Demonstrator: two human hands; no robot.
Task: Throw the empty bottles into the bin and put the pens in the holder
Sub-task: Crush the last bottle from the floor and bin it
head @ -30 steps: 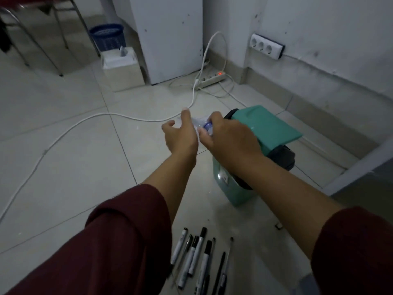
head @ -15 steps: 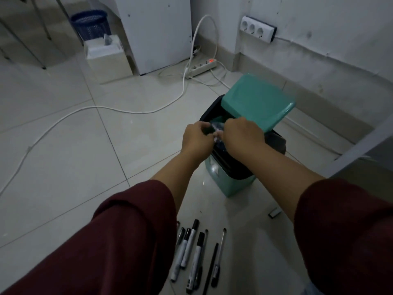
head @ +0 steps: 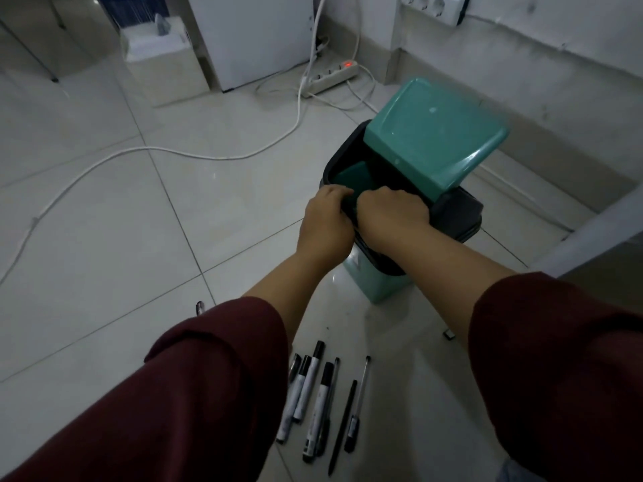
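A teal bin [head: 377, 287] with a dark liner stands on the tiled floor, its teal swing lid [head: 431, 133] tipped up. My left hand [head: 327, 227] and my right hand [head: 393, 210] are side by side at the bin's near rim. Their fingers curl down into the opening and are hidden there. No bottle shows, so whether either hand holds one cannot be told. Several pens and markers [head: 320, 394] lie in a loose row on the floor close to me, between my sleeves. No pen holder is in sight.
A white cable [head: 139, 151] snakes across the floor to a power strip [head: 330, 76] with a red light by the wall. A white box [head: 163, 64] and a white cabinet [head: 254, 36] stand at the back. Wall sockets [head: 435, 5] are above the bin.
Both hands have moved down from above the bin to its rim with the clear bottle. The bottle, seen between them before, is now out of sight, and the lid has swung up.
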